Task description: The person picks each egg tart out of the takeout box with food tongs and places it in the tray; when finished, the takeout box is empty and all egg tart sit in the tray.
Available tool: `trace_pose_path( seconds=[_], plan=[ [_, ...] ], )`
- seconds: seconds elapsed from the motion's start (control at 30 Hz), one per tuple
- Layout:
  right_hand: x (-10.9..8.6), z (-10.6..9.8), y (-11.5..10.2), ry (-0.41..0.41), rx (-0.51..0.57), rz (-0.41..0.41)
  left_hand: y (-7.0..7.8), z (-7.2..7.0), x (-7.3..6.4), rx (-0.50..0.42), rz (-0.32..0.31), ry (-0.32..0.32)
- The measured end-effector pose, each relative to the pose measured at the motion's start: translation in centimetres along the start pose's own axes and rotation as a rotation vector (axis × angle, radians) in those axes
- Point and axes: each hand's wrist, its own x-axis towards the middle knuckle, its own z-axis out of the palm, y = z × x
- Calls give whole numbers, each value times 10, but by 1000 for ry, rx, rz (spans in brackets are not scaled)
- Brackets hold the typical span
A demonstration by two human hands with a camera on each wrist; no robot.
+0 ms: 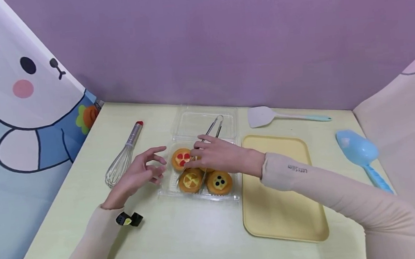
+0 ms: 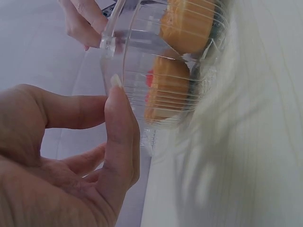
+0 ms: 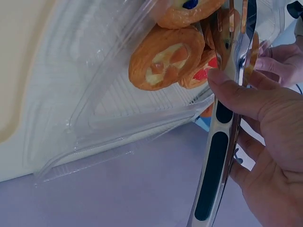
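My right hand (image 1: 217, 155) grips a pair of metal tongs (image 3: 215, 175) with dark handle inlays, above a clear plastic container (image 1: 172, 185). Inside sit several round pastries: a red-topped one (image 1: 181, 159), an orange-topped one (image 1: 191, 181), one with dark blue berries (image 1: 219, 183), and another orange-topped one (image 3: 165, 59) largely covered by my hand in the head view. The tongs' tips reach down by the front left pastry; whether they clasp it I cannot tell. At the container's left edge is my left hand (image 1: 143, 173), fingers loosely bent and holding nothing visible.
The container's lid (image 1: 199, 124) lies folded back behind it. A whisk (image 1: 123, 160) is at the left. To the right lies a yellow tray (image 1: 283, 213), with a spatula (image 1: 265, 116) behind it and a blue scoop (image 1: 357, 148) near the table's right edge.
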Motion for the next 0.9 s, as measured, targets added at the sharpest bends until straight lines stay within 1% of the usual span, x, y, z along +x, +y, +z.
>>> trace_pose_path(
  seconds=[0.1,0.3,0.47,0.7,0.9],
  plan=[
    [1,1,-1,-12,-24,-3,-1,1,0,-2,-1,-1],
    [1,1,-1,4,-50,-5,-2,1,0,1,-3,7],
    [0,1,-2,-6,-64,-4,-2,1,0,1,1,4],
    [-3,2,-2,8,-118,7,-1,0,0,5,17,0],
    [-8,-1,-2,16,-118,20,-1,-1,0,1,20,-6]
  ],
)
